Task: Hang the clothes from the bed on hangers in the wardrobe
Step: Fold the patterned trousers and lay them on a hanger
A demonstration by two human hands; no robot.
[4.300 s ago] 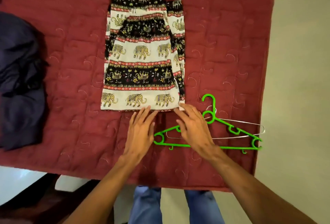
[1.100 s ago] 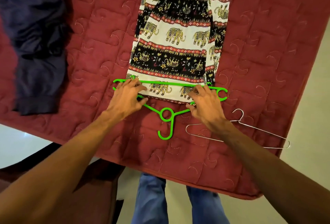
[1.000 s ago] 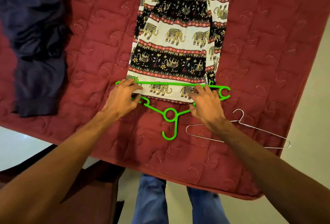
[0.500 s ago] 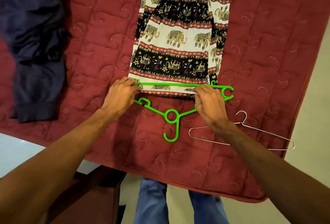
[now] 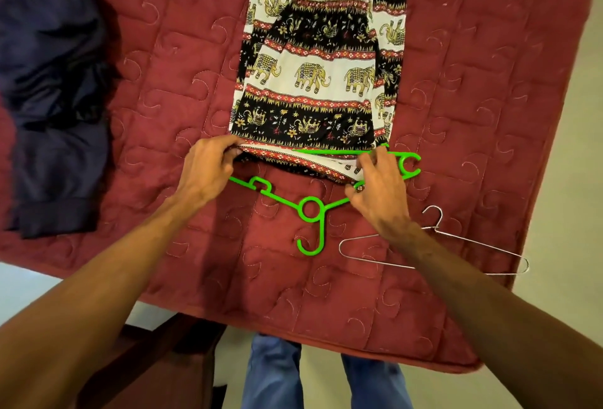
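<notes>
A moment earlier the green hanger (image 5: 310, 209) had its bar lying flat across the trousers (image 5: 313, 82), a strip of hem still showing below it. Now that strip was lifted: our left hand (image 5: 208, 167) had its fingers curled tight on the hem's left corner and had drawn the cloth up over the bar, so the bar's left half was hidden under fabric, and only its right half showed green. Our right hand (image 5: 380, 186) was pinching the hem by the bar's right end, fingers bent onto the cloth and thumb beneath, close to the hanger's sloping arm. The rest of the trousers stayed folded flat on the bed (image 5: 195, 49), the hanger's hook pointing back at us. We judged this to be the start of wrapping the trousers round the bar – the left side had gone over, the right not yet – so the fold needed evening out before we could lift anything towards the wardrobe. The wire hanger (image 5: 473, 242) lay near our right wrist, unused, and the dark garment (image 5: 55, 115) waited well apart on the left
</notes>
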